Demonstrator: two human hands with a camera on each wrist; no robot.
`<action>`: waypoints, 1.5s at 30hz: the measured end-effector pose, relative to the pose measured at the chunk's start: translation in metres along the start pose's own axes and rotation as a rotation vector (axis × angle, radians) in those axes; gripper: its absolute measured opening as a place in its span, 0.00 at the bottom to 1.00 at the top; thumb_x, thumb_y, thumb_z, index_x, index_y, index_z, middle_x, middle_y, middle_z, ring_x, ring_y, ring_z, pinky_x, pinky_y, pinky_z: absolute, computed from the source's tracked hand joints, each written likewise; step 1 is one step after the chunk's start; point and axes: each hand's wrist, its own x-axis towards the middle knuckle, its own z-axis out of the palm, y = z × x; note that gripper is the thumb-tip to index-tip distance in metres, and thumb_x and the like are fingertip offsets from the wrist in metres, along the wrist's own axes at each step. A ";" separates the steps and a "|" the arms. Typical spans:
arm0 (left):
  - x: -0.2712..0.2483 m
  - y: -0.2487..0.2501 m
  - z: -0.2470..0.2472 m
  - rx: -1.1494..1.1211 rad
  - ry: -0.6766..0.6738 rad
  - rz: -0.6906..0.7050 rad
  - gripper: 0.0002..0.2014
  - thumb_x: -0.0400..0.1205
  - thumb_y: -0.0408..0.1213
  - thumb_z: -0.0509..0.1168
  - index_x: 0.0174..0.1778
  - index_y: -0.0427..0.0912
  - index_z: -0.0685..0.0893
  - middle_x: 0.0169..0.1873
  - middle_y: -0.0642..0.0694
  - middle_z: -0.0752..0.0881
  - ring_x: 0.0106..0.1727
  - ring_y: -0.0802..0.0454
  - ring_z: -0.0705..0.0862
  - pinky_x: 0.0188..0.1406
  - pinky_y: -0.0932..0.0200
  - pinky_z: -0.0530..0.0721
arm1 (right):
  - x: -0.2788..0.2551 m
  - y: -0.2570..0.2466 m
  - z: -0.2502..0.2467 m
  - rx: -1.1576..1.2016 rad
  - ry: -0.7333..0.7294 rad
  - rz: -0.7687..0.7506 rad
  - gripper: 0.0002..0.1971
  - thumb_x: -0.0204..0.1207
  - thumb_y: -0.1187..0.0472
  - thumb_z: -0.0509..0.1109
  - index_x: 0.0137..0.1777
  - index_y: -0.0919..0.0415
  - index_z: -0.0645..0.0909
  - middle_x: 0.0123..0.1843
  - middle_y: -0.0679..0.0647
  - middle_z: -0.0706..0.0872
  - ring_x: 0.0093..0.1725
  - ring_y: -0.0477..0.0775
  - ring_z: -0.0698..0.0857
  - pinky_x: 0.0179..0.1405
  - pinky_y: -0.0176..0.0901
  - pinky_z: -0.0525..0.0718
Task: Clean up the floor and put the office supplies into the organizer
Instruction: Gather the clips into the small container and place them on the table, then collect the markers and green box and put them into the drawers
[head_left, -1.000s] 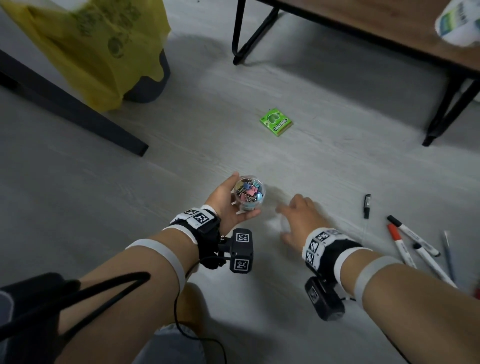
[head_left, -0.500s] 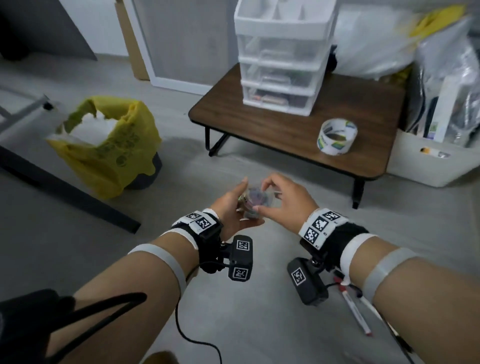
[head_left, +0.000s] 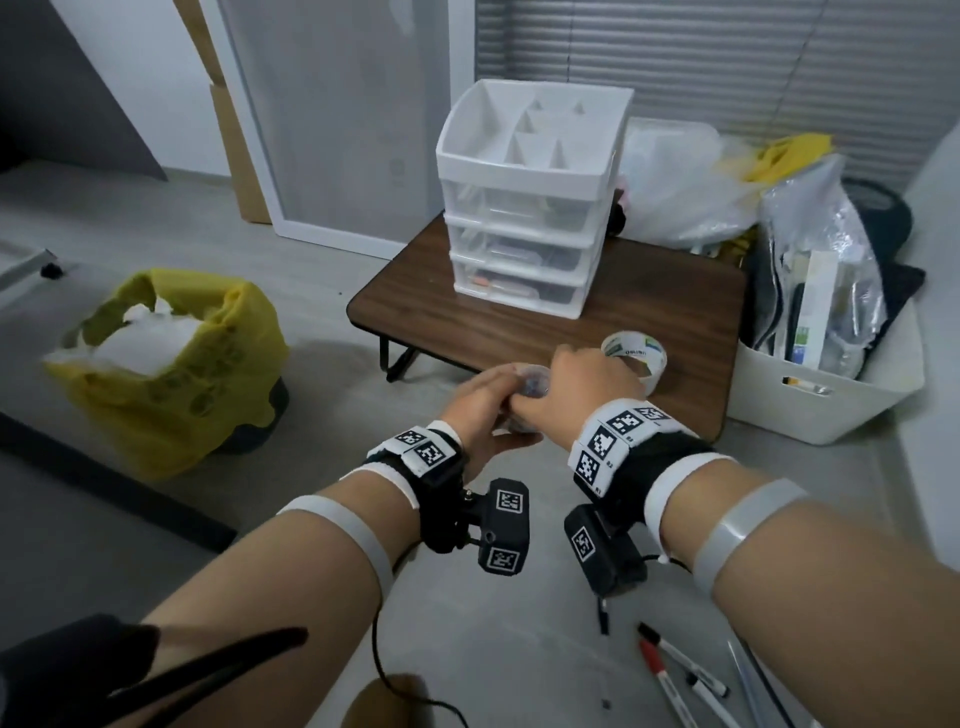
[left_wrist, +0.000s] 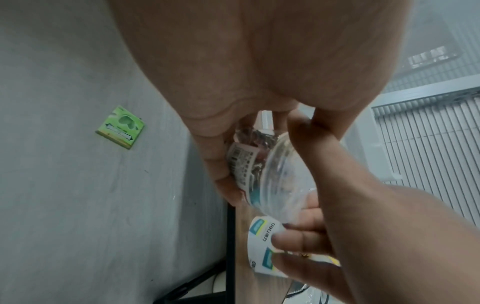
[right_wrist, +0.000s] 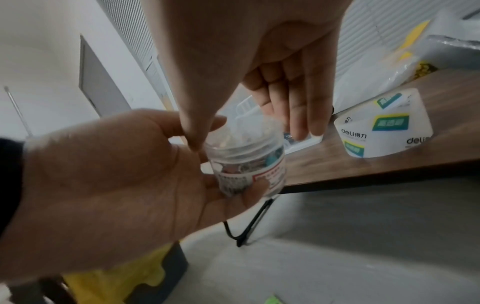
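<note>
Down by your arms, the pens (head_left: 680, 670) lie on the floor, well behind your fingers, so they need picking up. Your left hand (right_wrist: 124, 174) curls its fingers around the little jar of clips (right_wrist: 246, 164). Your right hand (right_wrist: 262, 67) pinches the jar's lid (right_wrist: 244, 133) from above. The green box (left_wrist: 120, 127) waits on the floor too. Past your fingers, on the bench (head_left: 426, 312), stands the organizer (head_left: 524, 197). The jar is not in it yet.

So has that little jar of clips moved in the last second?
Yes. The jar was just above the floor; now both hands hold it up by the near edge of the low table, close to the tape roll.
</note>
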 end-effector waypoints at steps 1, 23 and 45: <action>0.008 0.003 -0.002 -0.002 -0.004 0.006 0.15 0.81 0.39 0.63 0.62 0.42 0.87 0.40 0.45 0.87 0.41 0.49 0.83 0.46 0.49 0.89 | 0.006 0.000 0.002 -0.029 0.001 0.021 0.27 0.66 0.32 0.63 0.48 0.57 0.73 0.40 0.54 0.83 0.38 0.61 0.82 0.29 0.44 0.76; 0.128 -0.002 -0.082 0.168 0.469 0.253 0.11 0.82 0.38 0.63 0.37 0.40 0.87 0.30 0.48 0.83 0.35 0.51 0.81 0.35 0.57 0.84 | 0.118 0.023 0.060 0.170 -0.003 0.086 0.41 0.74 0.46 0.72 0.84 0.48 0.57 0.73 0.62 0.69 0.60 0.67 0.83 0.48 0.48 0.77; 0.144 -0.214 -0.119 1.822 -0.011 -0.097 0.35 0.76 0.40 0.71 0.75 0.66 0.64 0.68 0.39 0.64 0.66 0.31 0.67 0.57 0.33 0.82 | -0.114 0.187 0.231 0.145 -0.444 0.417 0.06 0.78 0.61 0.60 0.44 0.55 0.79 0.43 0.58 0.85 0.42 0.63 0.83 0.44 0.51 0.85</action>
